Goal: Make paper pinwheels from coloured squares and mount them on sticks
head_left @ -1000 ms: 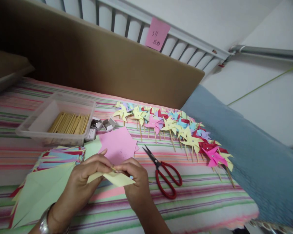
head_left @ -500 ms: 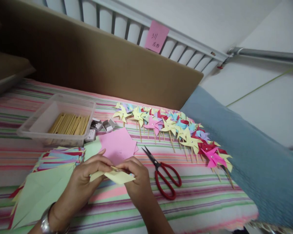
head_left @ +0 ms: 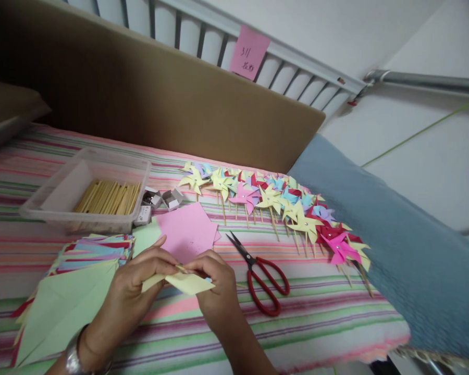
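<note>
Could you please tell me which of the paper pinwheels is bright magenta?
It is the bright magenta paper pinwheel near the group's right end; the pale pink paper pinwheel farther left is clearly lighter.

Cloth with pink, green and white stripes (head_left: 336,312): I see it spread flat.
Tall flat brown board (head_left: 160,104): stands along the cloth's far side.
White slatted railing (head_left: 166,26): shows above the board's top edge.
Rectangular pink paper note (head_left: 250,52): on the railing, handwritten "311", the writing below too small for me to read.
Grey metal pipe (head_left: 433,82): upper right, near the railing's end.
Thin green cord (head_left: 418,134): slants below the pipe.
Textured blue cloth (head_left: 394,229): right of the board.
Brown slab-like object (head_left: 11,104): far left, perhaps cardboard; my view there is dim.
</note>
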`<state>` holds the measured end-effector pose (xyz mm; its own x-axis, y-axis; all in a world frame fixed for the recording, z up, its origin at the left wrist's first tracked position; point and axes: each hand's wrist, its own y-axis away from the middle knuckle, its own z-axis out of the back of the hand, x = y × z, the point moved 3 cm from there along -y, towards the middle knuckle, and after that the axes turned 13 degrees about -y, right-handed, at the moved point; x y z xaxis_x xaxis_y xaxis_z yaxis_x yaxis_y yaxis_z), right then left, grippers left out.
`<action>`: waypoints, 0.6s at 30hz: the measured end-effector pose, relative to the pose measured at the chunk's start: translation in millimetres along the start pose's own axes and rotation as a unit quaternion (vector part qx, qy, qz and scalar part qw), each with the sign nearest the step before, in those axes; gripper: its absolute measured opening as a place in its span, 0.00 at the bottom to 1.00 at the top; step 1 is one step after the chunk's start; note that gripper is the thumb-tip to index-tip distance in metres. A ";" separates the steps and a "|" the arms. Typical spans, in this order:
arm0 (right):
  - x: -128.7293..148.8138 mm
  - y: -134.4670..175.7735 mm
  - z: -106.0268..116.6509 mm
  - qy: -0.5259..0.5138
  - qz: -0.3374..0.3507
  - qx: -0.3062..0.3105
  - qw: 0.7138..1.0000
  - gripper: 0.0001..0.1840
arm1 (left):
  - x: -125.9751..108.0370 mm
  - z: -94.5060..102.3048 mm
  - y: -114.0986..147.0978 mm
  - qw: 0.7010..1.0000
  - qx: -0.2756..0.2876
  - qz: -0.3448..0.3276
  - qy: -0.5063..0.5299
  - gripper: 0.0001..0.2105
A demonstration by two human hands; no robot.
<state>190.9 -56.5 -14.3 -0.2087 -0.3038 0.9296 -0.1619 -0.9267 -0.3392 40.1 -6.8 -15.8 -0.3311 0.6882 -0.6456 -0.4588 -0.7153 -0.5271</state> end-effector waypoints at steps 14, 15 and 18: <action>-2.6 1.0 -3.3 -0.011 0.006 -0.001 1.000 0.08 | -0.2 -0.6 0.6 1.000 0.002 -0.013 -0.015 0.07; -2.2 1.1 -3.2 -0.013 0.008 0.000 1.000 0.09 | -0.9 0.1 -0.2 1.000 0.001 -0.016 -0.013 0.07; 0.1 1.6 -2.0 -0.015 0.016 0.006 1.000 0.09 | -2.6 2.0 -2.1 1.000 -0.001 -0.018 -0.009 0.07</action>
<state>188.7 -57.6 -15.0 -0.1846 -0.3402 0.9221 -0.1442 -0.9186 -0.3678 40.2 -6.9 -11.9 -0.3293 0.7163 -0.6153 -0.4691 -0.6896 -0.5517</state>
